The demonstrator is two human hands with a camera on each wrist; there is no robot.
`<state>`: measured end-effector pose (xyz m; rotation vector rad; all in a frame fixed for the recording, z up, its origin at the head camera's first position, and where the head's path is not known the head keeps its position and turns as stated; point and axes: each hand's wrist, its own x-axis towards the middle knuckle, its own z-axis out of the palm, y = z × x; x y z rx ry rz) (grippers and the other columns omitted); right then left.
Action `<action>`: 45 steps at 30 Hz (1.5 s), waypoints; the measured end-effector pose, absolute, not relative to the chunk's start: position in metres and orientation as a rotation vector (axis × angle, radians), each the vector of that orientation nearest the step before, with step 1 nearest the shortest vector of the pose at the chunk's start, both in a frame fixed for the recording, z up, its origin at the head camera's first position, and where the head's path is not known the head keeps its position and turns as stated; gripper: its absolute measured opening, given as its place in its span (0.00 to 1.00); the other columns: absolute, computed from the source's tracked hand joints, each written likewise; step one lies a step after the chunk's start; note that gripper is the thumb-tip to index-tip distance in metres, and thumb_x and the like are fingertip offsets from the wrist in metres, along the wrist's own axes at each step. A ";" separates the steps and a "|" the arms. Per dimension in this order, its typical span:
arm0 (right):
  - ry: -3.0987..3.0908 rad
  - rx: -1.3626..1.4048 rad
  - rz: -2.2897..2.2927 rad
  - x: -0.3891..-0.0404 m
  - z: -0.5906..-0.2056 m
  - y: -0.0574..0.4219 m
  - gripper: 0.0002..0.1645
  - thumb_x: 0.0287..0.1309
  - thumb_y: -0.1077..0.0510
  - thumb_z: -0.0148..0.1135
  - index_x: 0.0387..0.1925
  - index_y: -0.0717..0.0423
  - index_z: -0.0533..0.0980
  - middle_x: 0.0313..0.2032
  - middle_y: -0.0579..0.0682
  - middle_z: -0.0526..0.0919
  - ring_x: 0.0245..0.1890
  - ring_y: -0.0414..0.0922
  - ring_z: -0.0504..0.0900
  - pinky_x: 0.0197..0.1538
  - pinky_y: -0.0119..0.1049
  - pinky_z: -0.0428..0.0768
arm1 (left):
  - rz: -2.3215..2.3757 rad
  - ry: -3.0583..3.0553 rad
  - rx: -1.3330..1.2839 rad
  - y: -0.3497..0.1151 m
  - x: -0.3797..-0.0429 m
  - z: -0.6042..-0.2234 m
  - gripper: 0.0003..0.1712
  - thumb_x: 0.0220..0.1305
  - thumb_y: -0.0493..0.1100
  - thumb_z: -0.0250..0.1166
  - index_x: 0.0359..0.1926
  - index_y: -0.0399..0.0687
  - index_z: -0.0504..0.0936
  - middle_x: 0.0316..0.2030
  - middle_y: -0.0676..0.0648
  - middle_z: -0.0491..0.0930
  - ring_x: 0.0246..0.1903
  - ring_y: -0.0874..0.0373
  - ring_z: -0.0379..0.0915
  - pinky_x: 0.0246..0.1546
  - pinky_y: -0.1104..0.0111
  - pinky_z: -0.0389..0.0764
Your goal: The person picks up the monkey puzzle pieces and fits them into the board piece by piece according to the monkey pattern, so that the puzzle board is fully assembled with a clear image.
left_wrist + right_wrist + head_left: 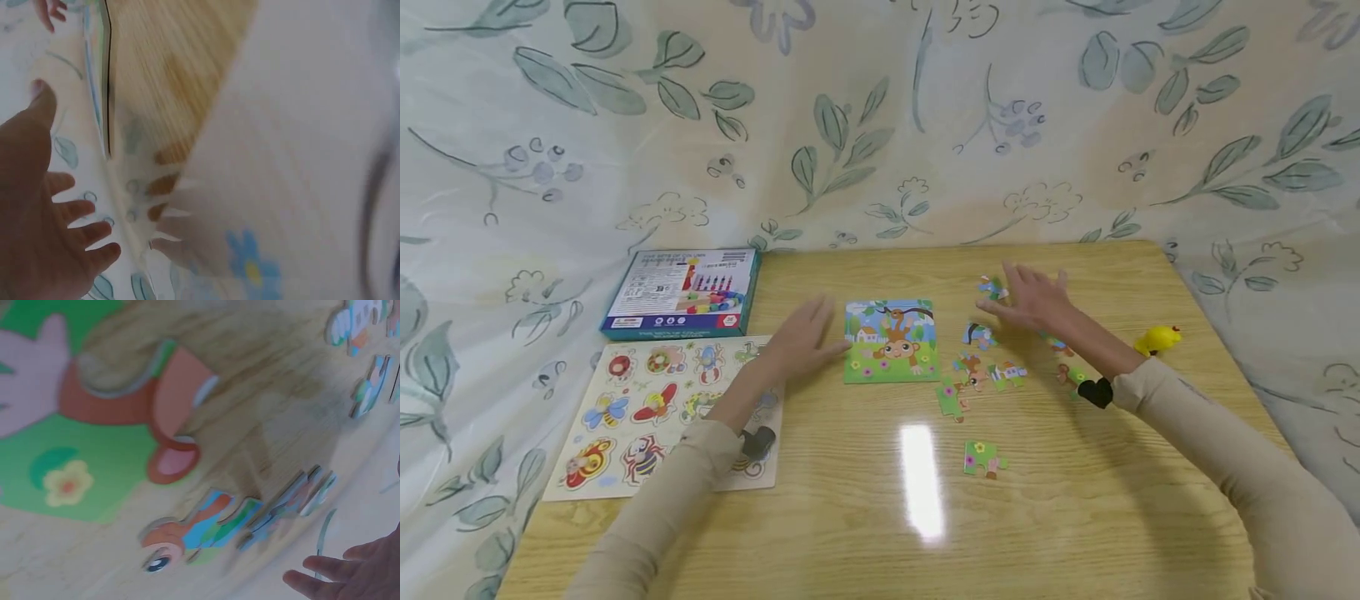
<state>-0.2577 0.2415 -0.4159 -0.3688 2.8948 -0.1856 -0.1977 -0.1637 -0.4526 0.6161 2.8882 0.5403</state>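
Note:
A square picture point(891, 342) of a monkey in a garden lies in the middle of the wooden table. Just left of it my left hand point(797, 337) hovers with fingers extended, blurred in the head view. The left wrist view has that hand point(37, 200) with its fingers spread, holding nothing. My right hand point(1033, 300) reaches over the scattered jigsaw pieces at the right, fingers spread. Nearest its fingertips is a blue piece point(992, 287); another piece point(979, 335) lies below. The right wrist view catches a piece with the monkey's eye point(165, 550).
Left of the picture lies an insect puzzle board point(632, 392), partly under my left forearm, with a boxed set point(681, 292) behind it. A green corner piece point(981, 460) lies nearer me. A small yellow toy chick point(1156, 340) stands right of my right wrist.

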 end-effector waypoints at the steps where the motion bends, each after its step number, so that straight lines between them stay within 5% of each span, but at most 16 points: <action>1: 2.884 -0.367 -0.199 -0.259 -0.416 0.240 0.62 0.58 0.20 0.39 0.76 0.60 0.41 0.72 0.70 0.53 0.68 0.74 0.56 0.65 0.80 0.37 | 0.560 2.903 0.606 -0.161 -0.196 -0.453 0.54 0.66 0.71 0.50 0.76 0.39 0.45 0.76 0.36 0.44 0.76 0.41 0.40 0.77 0.51 0.46; 4: 2.856 -0.363 -0.201 -0.265 -0.415 0.236 0.62 0.59 0.21 0.41 0.75 0.61 0.39 0.71 0.71 0.56 0.66 0.75 0.60 0.65 0.80 0.41 | 0.651 2.926 0.556 -0.152 -0.193 -0.451 0.52 0.66 0.70 0.50 0.75 0.40 0.48 0.76 0.37 0.47 0.76 0.43 0.42 0.77 0.52 0.48; 6: 2.831 -0.371 -0.205 -0.268 -0.414 0.234 0.61 0.61 0.24 0.43 0.75 0.63 0.38 0.68 0.73 0.60 0.63 0.74 0.65 0.64 0.76 0.55 | 0.676 2.930 0.539 -0.148 -0.191 -0.449 0.51 0.66 0.71 0.49 0.75 0.41 0.50 0.76 0.38 0.48 0.76 0.44 0.43 0.77 0.53 0.49; 8: 2.799 -0.379 -0.230 -0.272 -0.414 0.233 0.61 0.63 0.26 0.45 0.75 0.64 0.36 0.63 0.73 0.69 0.55 0.70 0.75 0.56 0.65 0.74 | 0.676 2.923 0.532 -0.146 -0.190 -0.447 0.51 0.66 0.72 0.47 0.76 0.43 0.49 0.76 0.39 0.48 0.76 0.44 0.43 0.77 0.52 0.49; 10: 2.769 -0.384 -0.268 -0.275 -0.414 0.232 0.60 0.64 0.29 0.48 0.74 0.66 0.36 0.51 0.71 0.80 0.41 0.63 0.84 0.38 0.50 0.82 | 0.682 2.909 0.518 -0.145 -0.189 -0.446 0.51 0.66 0.73 0.46 0.76 0.44 0.49 0.76 0.39 0.48 0.76 0.45 0.43 0.77 0.52 0.50; 12: 2.743 -0.383 -0.316 -0.278 -0.415 0.232 0.60 0.65 0.32 0.51 0.74 0.68 0.36 0.37 0.67 0.84 0.26 0.54 0.83 0.25 0.39 0.76 | 0.696 2.896 0.503 -0.145 -0.187 -0.445 0.51 0.65 0.74 0.45 0.76 0.46 0.48 0.76 0.40 0.47 0.76 0.45 0.42 0.76 0.51 0.49; 14: 2.736 -0.396 -0.350 -0.281 -0.416 0.233 0.58 0.65 0.36 0.53 0.74 0.70 0.38 0.34 0.66 0.84 0.20 0.50 0.80 0.26 0.38 0.75 | 0.735 2.881 0.498 -0.145 -0.186 -0.445 0.50 0.66 0.74 0.45 0.76 0.47 0.48 0.77 0.40 0.47 0.77 0.45 0.41 0.76 0.50 0.49; 19: 2.748 -0.451 -0.386 -0.287 -0.416 0.235 0.55 0.65 0.40 0.57 0.71 0.76 0.45 0.58 0.77 0.72 0.41 0.63 0.83 0.50 0.57 0.80 | 0.798 2.850 0.522 -0.148 -0.184 -0.450 0.47 0.67 0.69 0.49 0.77 0.49 0.48 0.77 0.40 0.45 0.77 0.44 0.40 0.76 0.47 0.48; 23: 2.768 -0.466 -0.386 -0.290 -0.416 0.236 0.50 0.63 0.42 0.60 0.68 0.76 0.54 0.61 0.77 0.68 0.55 0.69 0.75 0.57 0.62 0.76 | 0.788 2.840 0.538 -0.150 -0.183 -0.456 0.46 0.68 0.67 0.51 0.77 0.51 0.49 0.77 0.41 0.45 0.76 0.44 0.41 0.76 0.48 0.48; 29: 2.793 -0.531 -0.369 -0.290 -0.418 0.236 0.38 0.61 0.44 0.63 0.58 0.73 0.70 0.54 0.74 0.73 0.50 0.63 0.73 0.44 0.51 0.79 | 0.867 2.840 0.487 -0.154 -0.182 -0.462 0.45 0.68 0.68 0.50 0.76 0.54 0.50 0.77 0.42 0.46 0.77 0.45 0.41 0.76 0.47 0.48; 39: 2.786 -0.516 -0.343 -0.292 -0.418 0.232 0.34 0.61 0.49 0.63 0.56 0.75 0.71 0.54 0.74 0.74 0.49 0.62 0.74 0.39 0.46 0.76 | 1.026 2.783 0.432 -0.149 -0.175 -0.464 0.46 0.65 0.69 0.52 0.76 0.56 0.50 0.77 0.44 0.45 0.77 0.47 0.39 0.75 0.46 0.47; 45: 2.789 -0.455 -0.389 -0.298 -0.421 0.232 0.33 0.59 0.51 0.65 0.51 0.79 0.73 0.41 0.69 0.80 0.22 0.44 0.64 0.22 0.30 0.61 | 0.987 2.796 0.416 -0.142 -0.172 -0.467 0.45 0.66 0.69 0.51 0.76 0.54 0.52 0.77 0.44 0.44 0.77 0.47 0.39 0.76 0.48 0.46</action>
